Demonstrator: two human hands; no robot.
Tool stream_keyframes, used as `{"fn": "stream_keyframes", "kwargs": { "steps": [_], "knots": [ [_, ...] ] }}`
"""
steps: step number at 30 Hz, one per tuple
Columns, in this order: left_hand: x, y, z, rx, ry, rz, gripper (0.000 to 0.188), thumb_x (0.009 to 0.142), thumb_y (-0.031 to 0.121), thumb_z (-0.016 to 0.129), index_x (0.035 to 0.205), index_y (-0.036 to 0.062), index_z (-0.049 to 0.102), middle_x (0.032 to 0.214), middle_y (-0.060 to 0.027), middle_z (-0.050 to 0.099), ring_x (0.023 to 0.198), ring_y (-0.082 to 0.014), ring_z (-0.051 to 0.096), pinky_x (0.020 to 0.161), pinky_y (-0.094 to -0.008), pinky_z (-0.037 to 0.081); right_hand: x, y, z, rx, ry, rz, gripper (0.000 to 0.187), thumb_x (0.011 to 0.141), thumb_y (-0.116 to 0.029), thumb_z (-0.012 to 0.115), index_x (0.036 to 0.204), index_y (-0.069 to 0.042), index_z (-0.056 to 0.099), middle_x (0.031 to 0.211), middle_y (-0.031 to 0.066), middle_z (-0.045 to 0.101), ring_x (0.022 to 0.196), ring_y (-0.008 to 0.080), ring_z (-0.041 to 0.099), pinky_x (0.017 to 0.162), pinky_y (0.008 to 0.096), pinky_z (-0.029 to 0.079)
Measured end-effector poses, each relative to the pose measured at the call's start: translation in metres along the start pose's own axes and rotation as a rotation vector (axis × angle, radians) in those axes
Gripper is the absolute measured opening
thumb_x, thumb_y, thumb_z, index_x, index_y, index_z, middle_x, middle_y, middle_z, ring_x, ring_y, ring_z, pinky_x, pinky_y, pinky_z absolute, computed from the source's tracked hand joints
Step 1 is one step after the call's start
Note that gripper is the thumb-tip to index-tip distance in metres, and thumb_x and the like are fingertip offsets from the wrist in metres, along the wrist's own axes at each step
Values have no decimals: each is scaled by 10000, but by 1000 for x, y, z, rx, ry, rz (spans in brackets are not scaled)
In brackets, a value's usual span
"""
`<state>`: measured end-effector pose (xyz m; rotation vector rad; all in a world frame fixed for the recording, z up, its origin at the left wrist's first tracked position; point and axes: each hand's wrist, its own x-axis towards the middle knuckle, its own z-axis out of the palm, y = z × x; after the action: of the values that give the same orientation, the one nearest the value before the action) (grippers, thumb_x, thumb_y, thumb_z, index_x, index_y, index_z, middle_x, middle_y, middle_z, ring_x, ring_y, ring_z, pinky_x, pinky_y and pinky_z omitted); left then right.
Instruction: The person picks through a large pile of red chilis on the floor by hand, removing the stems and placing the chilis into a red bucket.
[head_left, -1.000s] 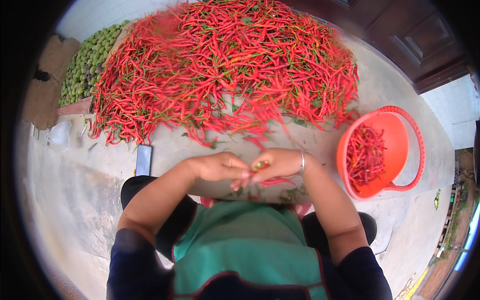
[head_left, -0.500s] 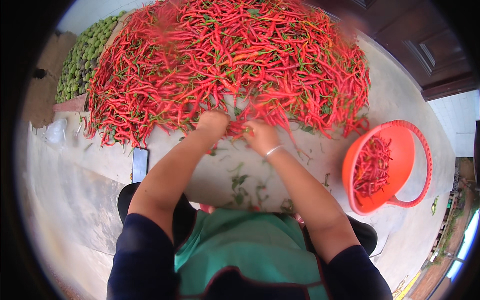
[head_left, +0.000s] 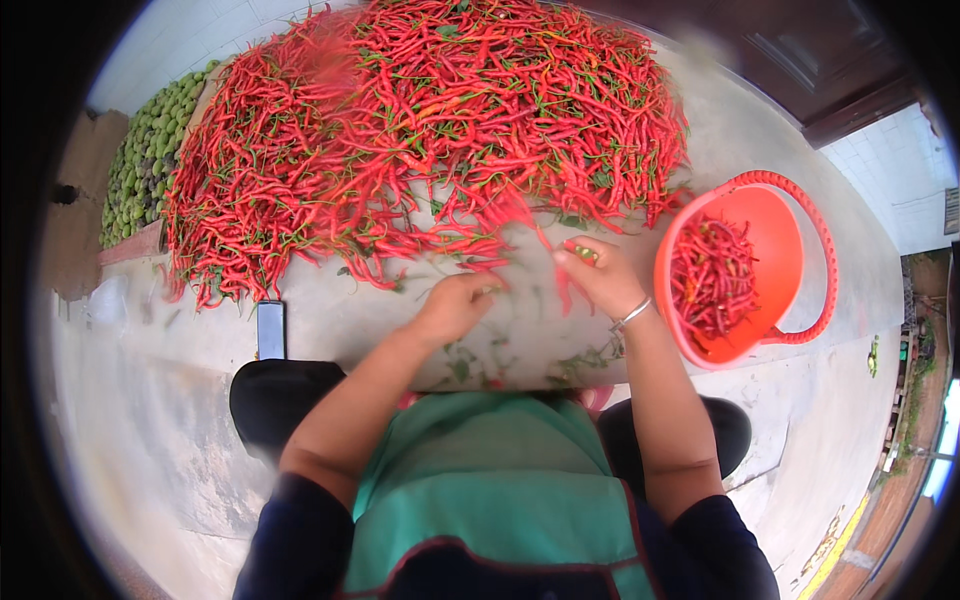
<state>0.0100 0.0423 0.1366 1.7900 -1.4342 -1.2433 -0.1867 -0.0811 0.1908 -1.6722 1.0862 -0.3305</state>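
Inside my R hand (head_left: 603,278), gripped: a few red chilies (head_left: 563,290), blurry, dangling thumb side, w/ green bits (head_left: 583,252), prob. stem ends, up in the fingers. L hand (head_left: 455,305) apart from it, fingertips pinched; can't tell if on anything. Step, I'd say: de-stemming. Next move prob. calls for L fingertips on those stems, R grip kept firm. Beyond both hands: big chili pile (head_left: 450,130). R of R hand: red basket (head_left: 785,255), part-full. Nearer me: leaf scraps (head_left: 590,362).
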Motion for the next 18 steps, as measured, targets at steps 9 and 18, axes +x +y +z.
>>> {"fn": "stream_keyframes", "kwargs": {
  "steps": [9, 18],
  "knots": [
    [56, -46, 57, 702, 215, 80, 226, 748, 88, 555, 973, 62, 562, 970, -136, 562, 876, -285, 577, 735, -380, 486, -64, -2, -141, -1059, 754, -181, 555, 701, -156, 695, 1197, -36, 477, 1145, 207, 516, 1039, 375, 505, 867, 393, 442],
    [79, -57, 34, 1009, 106, 89, 96, 757, 134, 579, 805, 61, 617, 965, -95, 543, 938, -256, 564, 804, -427, 458, 39, 81, 108, -788, -18, -199, 281, 731, -169, 638, 976, -47, 576, 940, 156, 527, 834, 309, 593, 709, 400, 499]
  ]
}}
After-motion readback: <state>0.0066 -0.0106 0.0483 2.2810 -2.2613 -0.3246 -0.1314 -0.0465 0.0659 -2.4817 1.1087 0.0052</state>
